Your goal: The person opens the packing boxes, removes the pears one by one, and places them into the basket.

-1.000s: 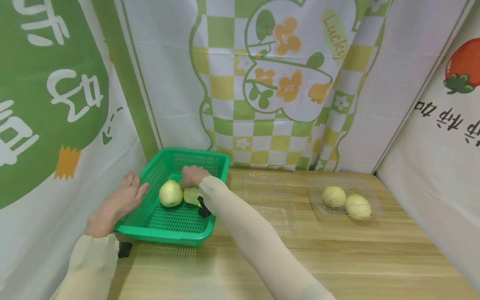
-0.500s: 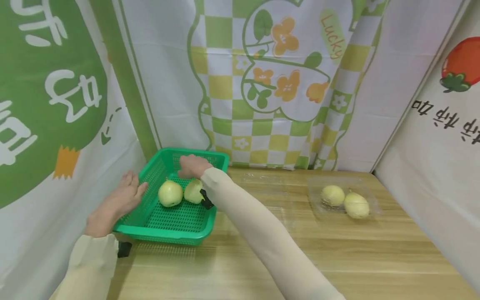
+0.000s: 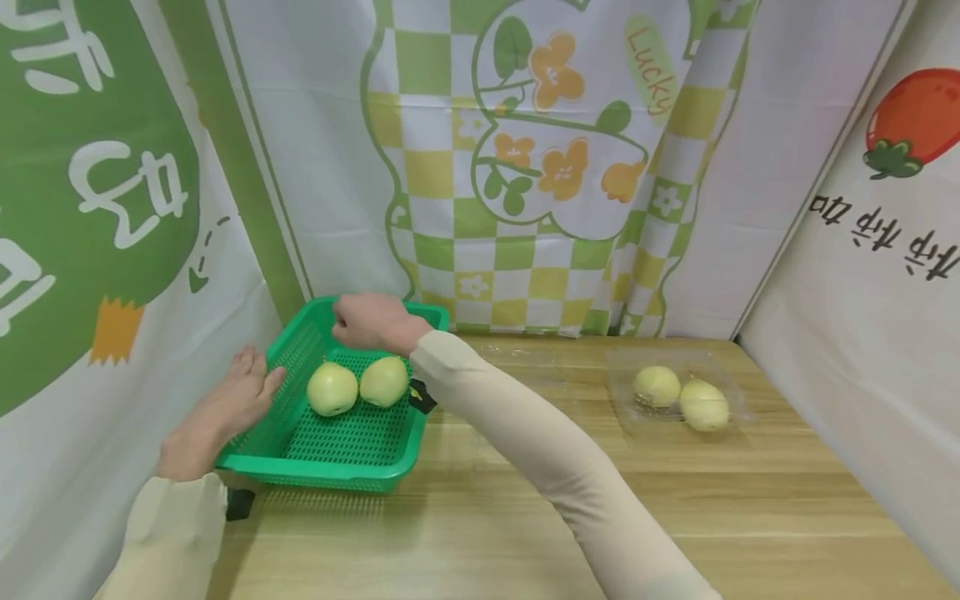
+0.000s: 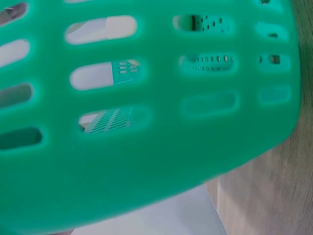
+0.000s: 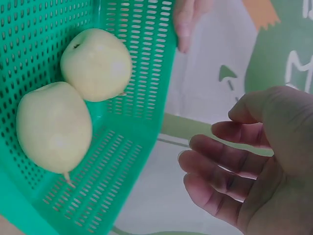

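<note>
Two pale yellow-green pears, a left one (image 3: 332, 389) and a right one (image 3: 384, 382), lie side by side in a green plastic basket (image 3: 322, 473). My right hand (image 3: 372, 322) is raised over the basket's far part, holding nothing. In the right wrist view its fingers (image 5: 210, 196) are loosely curled, apart from the pears. Against the basket's left side rests my left hand (image 3: 231, 404), with its fingers extended. The perforated basket wall fills most of the left wrist view and hides that hand.
Two more pears (image 3: 657, 387) sit in a clear plastic container (image 3: 618, 360) on the table's right side. Another clear plastic container (image 3: 525, 357) lies behind my right forearm, partly covered. Printed cloth walls (image 3: 525, 283) enclose the wooden table (image 3: 675, 500) at the back and sides.
My right hand has let go of the right pear and risen toward the far left of the basket. The left hand keeps its place. The head view has shifted slightly.
</note>
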Motion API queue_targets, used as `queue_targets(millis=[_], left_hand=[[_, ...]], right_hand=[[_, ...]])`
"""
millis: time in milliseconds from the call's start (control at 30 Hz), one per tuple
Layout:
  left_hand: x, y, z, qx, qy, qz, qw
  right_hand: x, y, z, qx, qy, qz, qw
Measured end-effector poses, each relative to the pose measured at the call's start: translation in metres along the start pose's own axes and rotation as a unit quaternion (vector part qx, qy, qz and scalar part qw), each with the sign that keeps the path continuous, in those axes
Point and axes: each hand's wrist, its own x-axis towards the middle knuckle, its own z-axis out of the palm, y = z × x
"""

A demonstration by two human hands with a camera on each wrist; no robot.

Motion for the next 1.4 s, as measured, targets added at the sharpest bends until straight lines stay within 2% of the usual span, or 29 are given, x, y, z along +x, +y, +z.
queue_targets(millis=[333,667,1000,1233,1400], left_hand=[[-0.001,0.0,-0.001,0.002,-0.008,-0.004,1.0],[0.005,0.002,0.0,0.006,-0.006,-0.004,1.0],[-0.004,0.007,-0.006,0.004,-0.004,-0.007,1.0],[-0.008,0.018,-0.012,0.023,0.005,-0.001,0.9997],[-0.01,0.031,-0.014,0.041,0.028,0.012,0.9987]], right_hand=[[-0.032,-0.001,-0.018,-0.015,0.072,-0.057,0.9957],[-0.065,0.019,-0.028,-0.012,0.096,-0.049,0.9941],[-0.092,0.033,-0.031,-0.037,0.105,-0.06,0.992],[-0.115,0.056,-0.035,-0.024,0.122,-0.039,0.9915],[-0.13,0.074,-0.038,0.005,0.122,-0.03,0.9921]])
